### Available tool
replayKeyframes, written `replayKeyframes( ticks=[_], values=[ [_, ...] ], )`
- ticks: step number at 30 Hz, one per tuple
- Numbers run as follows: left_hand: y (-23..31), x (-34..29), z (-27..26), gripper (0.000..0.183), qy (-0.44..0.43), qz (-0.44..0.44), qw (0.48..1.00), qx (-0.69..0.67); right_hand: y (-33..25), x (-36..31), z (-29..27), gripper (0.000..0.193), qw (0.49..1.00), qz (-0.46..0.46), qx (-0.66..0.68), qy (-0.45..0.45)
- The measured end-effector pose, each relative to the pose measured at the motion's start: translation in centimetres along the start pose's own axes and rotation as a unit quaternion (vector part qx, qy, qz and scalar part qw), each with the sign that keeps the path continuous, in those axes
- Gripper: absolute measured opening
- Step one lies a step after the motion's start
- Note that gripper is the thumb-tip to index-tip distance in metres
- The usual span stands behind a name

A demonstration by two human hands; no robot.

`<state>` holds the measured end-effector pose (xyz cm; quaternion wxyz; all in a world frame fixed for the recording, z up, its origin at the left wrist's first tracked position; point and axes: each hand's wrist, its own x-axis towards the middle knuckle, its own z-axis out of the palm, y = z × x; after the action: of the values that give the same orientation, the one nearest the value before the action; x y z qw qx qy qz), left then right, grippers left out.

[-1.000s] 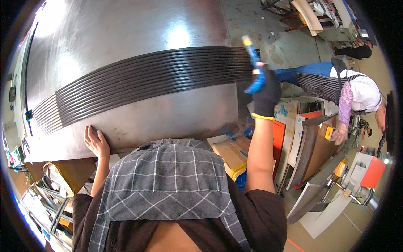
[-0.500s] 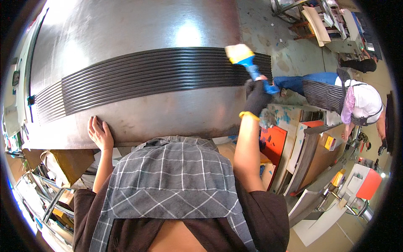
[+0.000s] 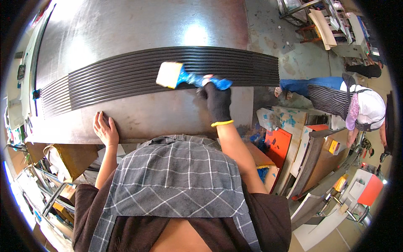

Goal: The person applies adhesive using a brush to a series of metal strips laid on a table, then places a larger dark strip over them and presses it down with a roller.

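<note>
My right hand (image 3: 217,100), in a black glove with a yellow cuff, is closed round the blue-wrapped handle of a wide paintbrush (image 3: 170,74). The brush's pale, yellowish bristles point left, over a row of long, dark, ridged strips (image 3: 147,69). Whether the bristles touch the strips I cannot tell. These strips lie side by side across a metal-topped table (image 3: 168,111); their left ends look pale. My bare left hand (image 3: 105,129) rests with fingers spread at the table's near edge, holding nothing.
At the right, another person (image 3: 336,92) in a striped apron stands beyond the table's end. Leaning boards and an orange panel (image 3: 277,147) are close to my right arm. A brown box (image 3: 75,159) and a rack (image 3: 54,201) stand at the lower left.
My right hand has swept left along the strips with the paintbrush, from near their right end to about the middle. The bristles now point left rather than up-left. My left hand stays at the edge.
</note>
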<state>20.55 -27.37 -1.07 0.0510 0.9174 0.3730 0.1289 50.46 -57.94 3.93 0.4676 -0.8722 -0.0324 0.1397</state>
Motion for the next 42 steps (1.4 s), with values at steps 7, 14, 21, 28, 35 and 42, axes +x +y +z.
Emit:
replayKeyframes(
  ticks=[7,14,21,28,35,42],
  values=[
    [0.5,0.0,-0.3,0.047,-0.007,-0.003,1.0,-0.003,0.6,-1.0,-1.3,0.018,0.99,-0.136,-0.013,0.047],
    [0.3,-0.1,-0.1,0.046,-0.002,-0.002,1.0,-0.001,5.8,-2.8,-8.8,0.018,0.956,0.002,0.193,0.221],
    [-0.5,-0.5,0.2,0.046,0.004,0.005,1.0,0.006,2.3,-5.5,-8.8,0.018,0.911,0.115,0.268,0.291],
    [-0.3,-0.4,0.0,0.046,0.0,0.007,1.0,0.006,5.0,-8.5,-7.3,0.014,0.94,0.073,0.254,0.215],
    [-0.1,-0.1,0.6,0.045,0.0,0.01,1.0,0.008,5.6,-10.0,-5.5,0.012,0.937,0.052,0.231,0.257],
    [-0.7,-0.2,1.0,0.046,0.001,0.011,1.0,0.01,7.5,-9.9,-8.5,0.013,0.897,0.134,0.296,0.299]
  ],
)
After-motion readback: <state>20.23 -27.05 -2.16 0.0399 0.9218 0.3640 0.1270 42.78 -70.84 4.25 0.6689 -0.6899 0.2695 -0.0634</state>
